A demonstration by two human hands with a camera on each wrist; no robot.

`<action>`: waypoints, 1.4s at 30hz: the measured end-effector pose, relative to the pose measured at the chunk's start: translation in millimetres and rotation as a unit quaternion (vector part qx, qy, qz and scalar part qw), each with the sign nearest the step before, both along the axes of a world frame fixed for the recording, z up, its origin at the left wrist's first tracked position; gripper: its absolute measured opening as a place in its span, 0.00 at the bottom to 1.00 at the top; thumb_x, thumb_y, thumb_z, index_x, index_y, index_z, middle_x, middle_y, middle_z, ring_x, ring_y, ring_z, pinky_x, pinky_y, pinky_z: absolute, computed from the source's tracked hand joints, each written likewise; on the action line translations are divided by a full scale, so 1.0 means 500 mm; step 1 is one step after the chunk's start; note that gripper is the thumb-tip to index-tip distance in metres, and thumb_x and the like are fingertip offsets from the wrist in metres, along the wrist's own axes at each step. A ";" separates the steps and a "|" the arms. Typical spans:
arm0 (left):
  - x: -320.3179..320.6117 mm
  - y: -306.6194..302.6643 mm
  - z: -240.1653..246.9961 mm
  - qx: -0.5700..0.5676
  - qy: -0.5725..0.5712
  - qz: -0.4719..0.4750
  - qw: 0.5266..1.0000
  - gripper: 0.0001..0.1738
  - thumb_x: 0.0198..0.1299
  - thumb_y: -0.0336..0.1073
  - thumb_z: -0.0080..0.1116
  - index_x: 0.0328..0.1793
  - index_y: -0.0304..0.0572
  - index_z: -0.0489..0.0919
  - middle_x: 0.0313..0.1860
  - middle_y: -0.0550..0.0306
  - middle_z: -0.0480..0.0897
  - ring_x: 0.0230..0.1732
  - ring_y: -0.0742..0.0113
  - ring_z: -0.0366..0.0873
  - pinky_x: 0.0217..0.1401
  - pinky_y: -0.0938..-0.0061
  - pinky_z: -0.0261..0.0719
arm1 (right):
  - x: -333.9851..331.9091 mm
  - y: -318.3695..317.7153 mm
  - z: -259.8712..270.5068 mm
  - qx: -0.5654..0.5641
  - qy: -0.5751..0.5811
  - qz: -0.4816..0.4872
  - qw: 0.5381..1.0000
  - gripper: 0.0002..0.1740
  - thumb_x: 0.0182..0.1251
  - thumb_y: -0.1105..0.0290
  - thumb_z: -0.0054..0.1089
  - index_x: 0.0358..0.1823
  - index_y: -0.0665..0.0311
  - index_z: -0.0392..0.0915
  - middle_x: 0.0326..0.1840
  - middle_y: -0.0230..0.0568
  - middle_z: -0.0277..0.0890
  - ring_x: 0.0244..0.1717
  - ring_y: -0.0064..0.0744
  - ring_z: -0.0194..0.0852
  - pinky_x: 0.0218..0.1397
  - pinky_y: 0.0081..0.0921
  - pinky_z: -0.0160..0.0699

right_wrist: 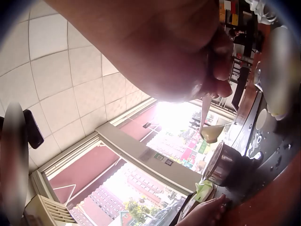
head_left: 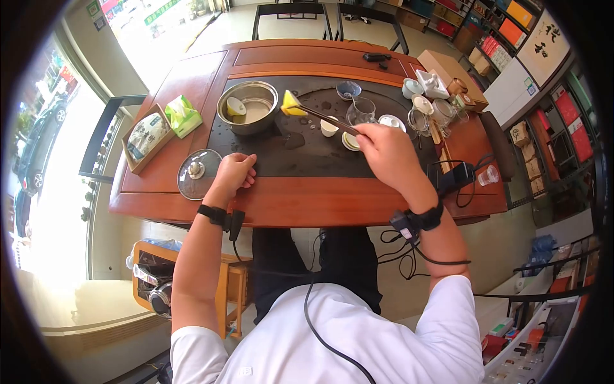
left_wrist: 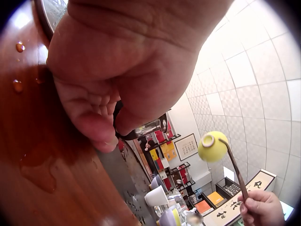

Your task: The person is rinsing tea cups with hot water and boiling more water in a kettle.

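Observation:
My right hand [head_left: 387, 157] grips dark wooden tea tongs [head_left: 323, 117] near their rear end. At the far tip the tongs hold a small yellow cup [head_left: 293, 104], raised above the dark tea tray [head_left: 288, 163] and right of the steel pot [head_left: 249, 130]. Tilted over, the cup [left_wrist: 212, 147] shows its foot ring in the left wrist view. Another small cup [head_left: 236, 106] leans inside the pot. My left hand [head_left: 235, 173] rests at the table's front edge, fingers loosely curled with nothing in them, beside the glass lid [head_left: 192, 185].
White cups [head_left: 329, 128], a glass pitcher [head_left: 362, 112] and a blue bowl [head_left: 348, 90] stand on the tray's right half. Teaware [head_left: 432, 86] crowds the right end. A green tissue pack [head_left: 183, 116] lies left of the pot. Water spots dot the tray.

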State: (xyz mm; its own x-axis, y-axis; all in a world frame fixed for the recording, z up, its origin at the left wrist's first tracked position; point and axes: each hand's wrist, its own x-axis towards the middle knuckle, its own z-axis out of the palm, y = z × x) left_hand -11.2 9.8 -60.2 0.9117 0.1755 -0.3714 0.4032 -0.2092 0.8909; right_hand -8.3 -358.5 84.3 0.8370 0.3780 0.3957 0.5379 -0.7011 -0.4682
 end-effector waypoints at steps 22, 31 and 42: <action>-0.002 -0.001 0.008 -0.025 0.019 0.018 0.999 0.22 0.80 0.47 0.66 0.59 0.30 0.83 0.34 0.55 0.86 0.26 0.71 0.83 0.26 0.77 0.79 | 0.198 0.333 -0.106 -0.113 0.092 -0.024 0.989 0.13 0.69 0.71 0.62 0.49 0.66 0.91 0.51 0.57 0.92 0.55 0.56 0.94 0.60 0.47 0.92; -0.004 -0.005 0.016 -0.014 0.022 0.017 1.000 0.23 0.80 0.47 0.65 0.62 0.30 0.83 0.34 0.55 0.86 0.26 0.71 0.83 0.27 0.77 0.79 | 0.097 0.114 -0.075 -0.065 -0.017 -0.059 0.996 0.12 0.77 0.63 0.64 0.51 0.63 0.87 0.47 0.53 0.90 0.49 0.60 0.90 0.53 0.54 0.87; 0.000 0.001 0.008 -0.011 0.024 0.009 1.000 0.24 0.79 0.48 0.66 0.62 0.31 0.82 0.36 0.56 0.86 0.27 0.72 0.82 0.27 0.77 0.80 | -0.074 -0.147 -0.029 -0.265 -0.007 -0.153 0.952 0.05 0.73 0.71 0.63 0.42 0.64 0.85 0.41 0.50 0.88 0.44 0.56 0.92 0.48 0.50 0.89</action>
